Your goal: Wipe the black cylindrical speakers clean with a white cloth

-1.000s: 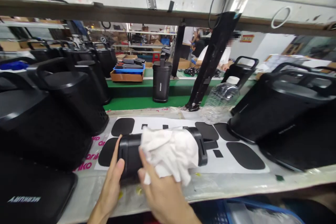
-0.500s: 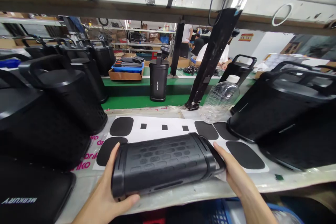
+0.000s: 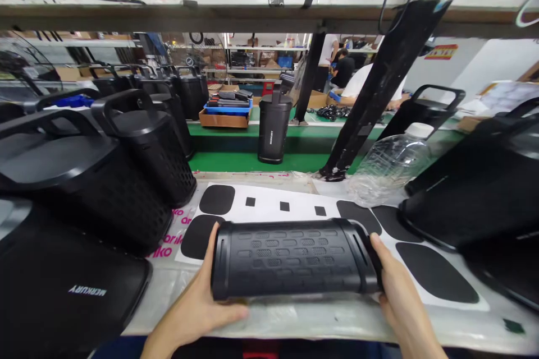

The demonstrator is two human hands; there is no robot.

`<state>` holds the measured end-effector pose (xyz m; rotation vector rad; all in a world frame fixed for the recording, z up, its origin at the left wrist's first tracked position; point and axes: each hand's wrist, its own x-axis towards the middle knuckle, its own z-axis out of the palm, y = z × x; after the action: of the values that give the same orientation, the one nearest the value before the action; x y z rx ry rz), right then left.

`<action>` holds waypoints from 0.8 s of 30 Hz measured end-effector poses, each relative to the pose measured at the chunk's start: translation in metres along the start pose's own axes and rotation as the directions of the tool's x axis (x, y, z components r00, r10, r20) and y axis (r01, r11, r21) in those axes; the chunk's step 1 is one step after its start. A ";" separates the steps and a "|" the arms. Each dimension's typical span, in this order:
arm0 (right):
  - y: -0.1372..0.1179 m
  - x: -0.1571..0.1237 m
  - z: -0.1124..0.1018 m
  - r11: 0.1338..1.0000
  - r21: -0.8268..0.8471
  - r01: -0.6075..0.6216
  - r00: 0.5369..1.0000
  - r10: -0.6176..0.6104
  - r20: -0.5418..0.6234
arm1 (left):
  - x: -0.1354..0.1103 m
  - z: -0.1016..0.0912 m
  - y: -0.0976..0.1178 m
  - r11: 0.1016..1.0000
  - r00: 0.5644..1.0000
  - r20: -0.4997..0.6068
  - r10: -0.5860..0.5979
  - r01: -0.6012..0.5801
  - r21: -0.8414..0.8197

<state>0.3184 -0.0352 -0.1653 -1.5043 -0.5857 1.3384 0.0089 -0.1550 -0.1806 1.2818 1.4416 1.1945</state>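
Between my two hands a black portable speaker (image 3: 290, 258) lies on its side, its patterned grille facing up. My left hand (image 3: 206, 303) grips its base end, with the thumb along the near lower edge. At the other end my right hand (image 3: 398, 286) is wrapped round the handle end. Beneath and behind the speaker is a white sheet (image 3: 261, 213) carrying black rounded pads (image 3: 217, 199) and small black squares (image 3: 284, 206). The speaker covers part of that sheet.
Several upright black speakers (image 3: 151, 146) crowd the left, one marked MERKURY; more (image 3: 471, 179) stand at right. A clear plastic bottle (image 3: 391, 162) sits by a slanted black post (image 3: 383, 84). Beyond the bench runs a green conveyor (image 3: 227, 161) with one speaker (image 3: 273, 129). Co-workers are farther back.
The camera view has swung left, so the scene sits farther right. The speaker in my hands has rolled slightly and looks more level, with its grille turned more toward me.
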 end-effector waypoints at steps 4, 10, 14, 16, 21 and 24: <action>0.002 -0.003 -0.001 1.000 0.026 0.009 1.000 -0.009 0.009 | -0.001 -0.002 -0.001 0.997 1.000 0.010 -0.008 0.008 -0.080; 0.005 -0.012 0.001 0.975 0.202 0.095 0.991 -0.072 -0.117 | -0.008 0.003 0.009 0.974 0.979 0.039 0.201 -0.204 0.101; 0.007 -0.009 -0.005 0.950 0.286 0.123 0.980 -0.070 -0.189 | -0.009 0.007 0.030 0.958 0.965 0.111 0.237 -0.251 0.137; 0.007 -0.009 -0.008 0.943 0.318 0.095 0.987 -0.047 -0.154 | -0.009 0.008 0.036 0.956 0.964 0.127 0.233 -0.251 0.150; 0.000 -0.015 -0.010 0.950 0.309 0.037 0.995 -0.006 -0.102 | -0.014 0.011 0.038 0.942 0.955 0.125 0.270 -0.289 0.172; -0.001 -0.017 -0.011 0.948 0.319 -0.005 0.996 0.032 -0.080 | -0.018 0.014 0.041 0.914 0.939 0.120 0.323 -0.342 0.217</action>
<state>0.3243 -0.0535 -0.1582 -1.2956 -0.2846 1.3068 0.0327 -0.1705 -0.1426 1.7769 1.3709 1.1958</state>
